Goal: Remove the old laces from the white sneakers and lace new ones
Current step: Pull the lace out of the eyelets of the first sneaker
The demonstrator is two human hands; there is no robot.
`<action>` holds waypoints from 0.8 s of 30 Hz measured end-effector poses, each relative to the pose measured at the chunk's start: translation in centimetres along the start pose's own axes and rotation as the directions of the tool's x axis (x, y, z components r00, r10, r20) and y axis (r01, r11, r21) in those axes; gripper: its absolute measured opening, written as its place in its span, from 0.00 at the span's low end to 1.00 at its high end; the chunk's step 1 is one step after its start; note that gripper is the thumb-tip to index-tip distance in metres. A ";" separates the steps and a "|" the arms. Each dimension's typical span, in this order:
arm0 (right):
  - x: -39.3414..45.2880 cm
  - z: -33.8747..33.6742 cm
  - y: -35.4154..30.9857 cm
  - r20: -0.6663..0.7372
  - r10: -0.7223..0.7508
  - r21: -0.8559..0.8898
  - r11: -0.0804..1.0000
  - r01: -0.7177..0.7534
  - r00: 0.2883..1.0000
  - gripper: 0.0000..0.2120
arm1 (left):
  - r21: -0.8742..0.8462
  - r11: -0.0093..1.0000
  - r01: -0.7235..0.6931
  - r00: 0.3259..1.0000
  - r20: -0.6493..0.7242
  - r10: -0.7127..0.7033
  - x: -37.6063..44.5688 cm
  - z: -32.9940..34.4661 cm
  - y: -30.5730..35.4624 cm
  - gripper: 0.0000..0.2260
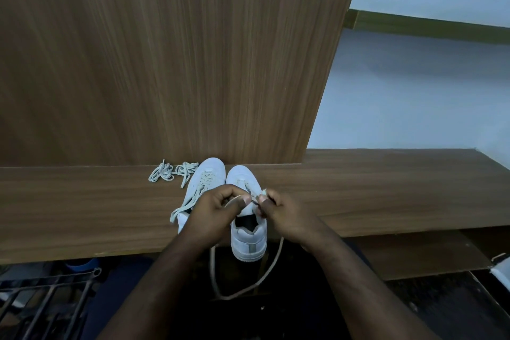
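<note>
My left hand (218,208) and right hand (278,211) pinched the beige flat lace (214,270) over the right white sneaker (248,240), toe toward twelve o'clock.

A wooden desk (82,210) runs left to right, with an upright wooden panel (165,63) rising along its back edge. Two white sneakers (245,229) stand side by side, toes touching the panel, so nothing can pass behind them. Just left of the sneakers, a loose pile of laces (174,171) lies against the panel. Farther left of the sneakers, and to their right, the desk surface is bare. In front of the sneakers a lace loop (248,281) hangs below the desk edge.
</note>
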State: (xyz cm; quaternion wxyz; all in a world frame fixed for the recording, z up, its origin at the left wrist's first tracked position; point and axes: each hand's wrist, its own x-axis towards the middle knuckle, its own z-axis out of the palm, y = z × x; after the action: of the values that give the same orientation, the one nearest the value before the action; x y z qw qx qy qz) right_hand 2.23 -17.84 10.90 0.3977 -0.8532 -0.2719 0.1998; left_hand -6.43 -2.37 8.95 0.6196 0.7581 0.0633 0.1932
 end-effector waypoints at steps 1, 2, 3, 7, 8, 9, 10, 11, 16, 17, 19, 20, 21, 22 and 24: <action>-0.2 0.0 0.2 0.063 0.041 0.093 0.995 -0.047 0.997 0.15 | 0.006 1.000 -0.013 1.000 -0.025 0.013 0.1 -0.3 0.0 0.05; -0.3 0.0 0.2 0.097 0.064 0.193 0.978 -0.082 0.993 0.15 | 0.012 1.000 -0.015 0.999 -0.041 0.015 0.2 -0.4 -0.1 0.05; -0.3 0.0 0.2 0.086 0.073 0.297 0.950 -0.096 0.994 0.14 | 0.022 1.000 -0.012 0.999 -0.048 0.013 0.2 -0.5 -0.2 0.06; -0.4 -2.1 -0.3 -0.108 0.106 0.689 0.725 -0.003 0.988 0.08 | 0.111 0.992 0.061 0.997 -0.053 -0.056 0.4 -1.1 -0.9 0.07; -0.5 -2.9 -0.4 -0.105 0.089 0.764 0.645 0.023 0.990 0.08 | 0.143 0.984 0.108 0.992 -0.076 -0.098 0.5 -1.3 -1.3 0.08; -0.7 -3.6 -0.4 -0.096 0.076 0.805 0.592 0.033 0.992 0.07 | 0.171 0.973 0.158 0.983 -0.116 -0.139 0.8 -1.6 -1.8 0.08; -0.9 -4.2 -0.3 -0.096 0.077 0.798 0.601 0.031 0.992 0.07 | 0.178 0.965 0.193 0.973 -0.161 -0.165 0.9 -1.9 -2.2 0.07; -1.0 -4.5 -0.2 -0.097 0.079 0.743 0.669 0.020 0.992 0.06 | 0.167 0.963 0.214 0.965 -0.189 -0.182 1.0 -2.1 -2.4 0.05; -1.2 -3.8 -0.5 0.068 -0.113 0.096 0.990 0.106 0.991 0.10 | 0.121 0.993 0.012 1.000 -0.027 -0.008 0.3 -0.2 -1.2 0.15; -1.3 -3.4 -0.9 0.100 -0.140 0.001 0.990 0.141 0.985 0.15 | -0.009 1.000 0.029 0.998 0.060 -0.028 0.1 0.5 -0.8 0.18; -1.4 -2.7 -1.6 0.090 -0.198 -0.075 0.976 0.205 0.976 0.22 | -0.198 0.973 0.121 0.980 0.180 -0.085 0.0 1.1 -0.9 0.21; -1.4 -2.6 -1.9 0.061 -0.218 -0.057 0.974 0.221 0.974 0.22 | -0.246 0.955 0.165 0.968 0.228 -0.109 0.0 1.1 -1.0 0.22; -1.4 -2.4 -2.0 0.027 -0.226 -0.004 0.974 0.226 0.974 0.19 | -0.256 0.948 0.191 0.958 0.260 -0.123 0.1 0.9 -1.1 0.21; -1.2 -2.4 -2.0 0.001 -0.216 0.071 0.974 0.216 0.976 0.15 | -0.244 0.948 0.206 0.953 0.272 -0.137 0.1 0.8 -1.1 0.19; -1.1 -2.1 -2.0 -0.006 -0.178 0.230 0.957 0.174 0.984 0.08 | -0.192 0.961 0.198 0.955 0.259 -0.145 0.1 0.6 -1.1 0.16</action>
State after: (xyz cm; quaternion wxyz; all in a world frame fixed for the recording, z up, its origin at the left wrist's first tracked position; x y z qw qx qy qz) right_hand 1.91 -18.66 13.89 0.5078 -0.7725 -0.3247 0.1998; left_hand -5.96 -2.65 7.77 0.7156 0.6960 0.0316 0.0501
